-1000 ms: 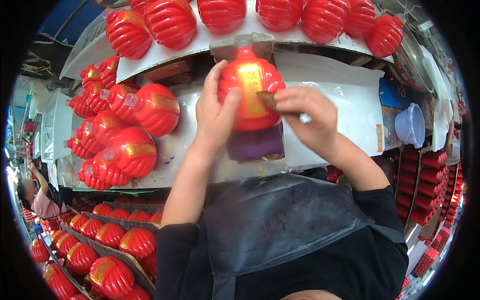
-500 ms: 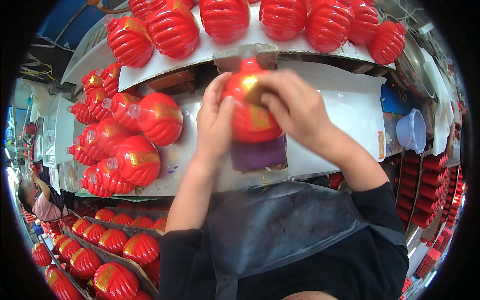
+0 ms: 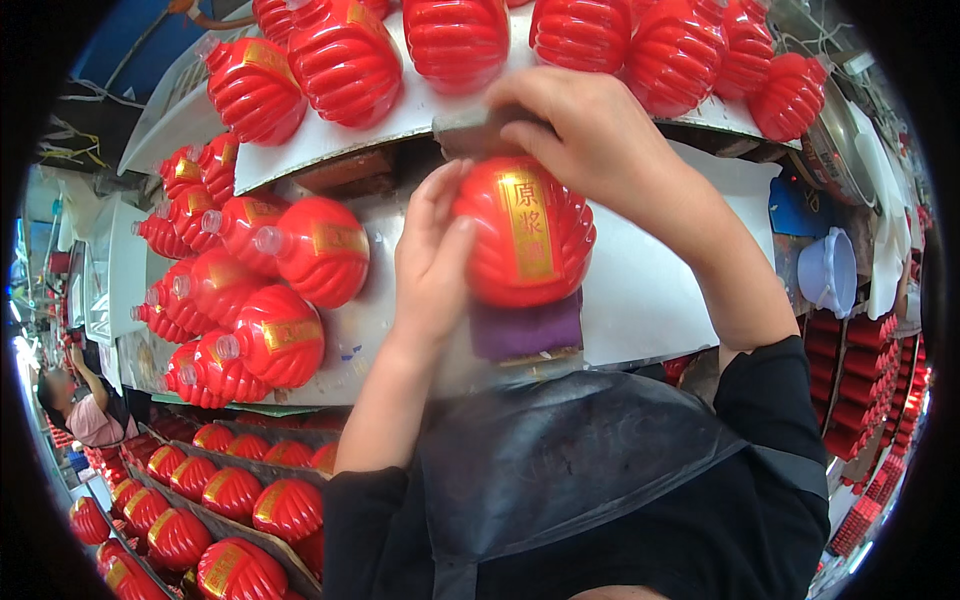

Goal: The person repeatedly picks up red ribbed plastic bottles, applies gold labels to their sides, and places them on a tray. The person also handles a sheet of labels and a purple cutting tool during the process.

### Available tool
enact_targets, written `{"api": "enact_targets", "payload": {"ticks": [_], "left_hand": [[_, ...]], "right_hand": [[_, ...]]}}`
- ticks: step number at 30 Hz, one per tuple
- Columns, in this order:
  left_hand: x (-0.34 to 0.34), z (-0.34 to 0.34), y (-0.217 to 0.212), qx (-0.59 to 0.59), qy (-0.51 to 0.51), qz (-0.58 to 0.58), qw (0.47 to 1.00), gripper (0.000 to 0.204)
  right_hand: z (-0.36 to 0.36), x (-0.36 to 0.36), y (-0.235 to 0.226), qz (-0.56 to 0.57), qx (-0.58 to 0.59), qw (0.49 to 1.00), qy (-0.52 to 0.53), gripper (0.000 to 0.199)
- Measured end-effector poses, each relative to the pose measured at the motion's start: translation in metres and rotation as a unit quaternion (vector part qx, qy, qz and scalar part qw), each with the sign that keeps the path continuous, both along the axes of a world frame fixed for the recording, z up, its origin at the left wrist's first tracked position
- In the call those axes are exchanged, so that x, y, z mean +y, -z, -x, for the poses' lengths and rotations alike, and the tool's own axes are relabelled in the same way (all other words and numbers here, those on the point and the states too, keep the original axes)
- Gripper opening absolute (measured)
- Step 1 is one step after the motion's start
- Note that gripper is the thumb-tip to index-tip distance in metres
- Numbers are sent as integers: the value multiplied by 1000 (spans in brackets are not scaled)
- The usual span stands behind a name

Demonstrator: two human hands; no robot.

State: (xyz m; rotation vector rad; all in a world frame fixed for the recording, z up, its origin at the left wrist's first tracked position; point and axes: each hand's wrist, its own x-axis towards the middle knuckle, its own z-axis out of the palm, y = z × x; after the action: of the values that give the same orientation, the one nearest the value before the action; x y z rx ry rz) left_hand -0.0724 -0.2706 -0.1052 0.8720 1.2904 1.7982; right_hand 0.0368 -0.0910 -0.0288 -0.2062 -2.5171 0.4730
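At the far left, a co-worker (image 3: 95, 415) in a pink top stands with an arm raised. In the lower left, racked bottles (image 3: 230, 492), red with gold labels, lie in rows between boards. On the work table (image 3: 358, 338), a cluster of red bottles (image 3: 290, 335) rests tilted, most clear necks pointing left. Above, a row of bottles (image 3: 458, 40) lines a white shelf (image 3: 413, 108).

The left hand (image 3: 430, 255) is spread, thumb and fingers apart, resting against the left side of a ribbed red bottle (image 3: 528, 235). That bottle sits just right of this hand's palm, its gold label facing up and its base end toward the person, over a purple pad (image 3: 525, 332). A grey block (image 3: 460, 137) shows just beyond its top end.

The right hand (image 3: 590, 115) arches over the neck end, fingers bent and thumb a little apart, with the bottle's body below and left of it. Whether it holds anything cannot be told.

Farther right lie a white sheet (image 3: 645, 285), a pale blue bucket (image 3: 828, 272) and, lower, stacked red goods (image 3: 850, 395).
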Motion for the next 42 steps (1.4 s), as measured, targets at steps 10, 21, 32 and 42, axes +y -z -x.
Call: {"api": "enact_targets", "payload": {"ticks": [10,21,32,42], "left_hand": [[15,21,-7,-42,56,49,996,47],[24,24,-26,8,129,61,990,101],[18,11,-45,135,124,82,980,92],[16,2,-49,109,89,94,986,75]], "right_hand": [[-59,-72,35,36,115,987,-107,21],[-29,-11,18,109,102,988,34,29],[-35,-34,-10,30,58,997,-42,36],[-35,-34,-7,-69,82,994,-24,34]]}}
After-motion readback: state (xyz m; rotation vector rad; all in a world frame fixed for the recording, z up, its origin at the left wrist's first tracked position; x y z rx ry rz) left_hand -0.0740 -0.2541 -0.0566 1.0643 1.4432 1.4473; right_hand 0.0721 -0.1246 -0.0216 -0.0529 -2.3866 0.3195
